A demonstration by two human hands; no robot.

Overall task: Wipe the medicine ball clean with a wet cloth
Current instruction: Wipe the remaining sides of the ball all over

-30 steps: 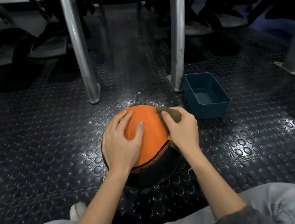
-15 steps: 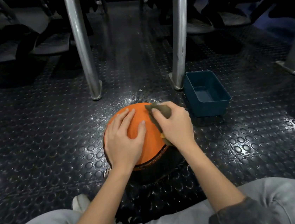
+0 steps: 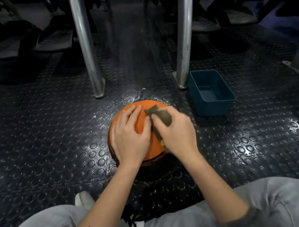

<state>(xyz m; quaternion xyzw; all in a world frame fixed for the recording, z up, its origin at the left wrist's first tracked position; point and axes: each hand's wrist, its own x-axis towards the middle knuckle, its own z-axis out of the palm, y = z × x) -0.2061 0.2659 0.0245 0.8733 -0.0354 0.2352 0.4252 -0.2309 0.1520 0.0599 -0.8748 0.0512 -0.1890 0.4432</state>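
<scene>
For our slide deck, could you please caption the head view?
Left hand steadies the ball while the right hand wipes it with a cloth, near a blue tub.

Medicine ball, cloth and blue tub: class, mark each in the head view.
medicine ball (image 3: 140,124), head view, orange top surface
cloth (image 3: 161,116), head view, bunched middle
blue tub (image 3: 215,108), head view, near wall

A matt, grainy orange medicine ball (image 3: 145,113) sits on glossy, wet-looking studded rubber flooring (image 3: 55,142) beside brushed metal posts (image 3: 86,46) and a smooth plastic tub (image 3: 216,105).
</scene>
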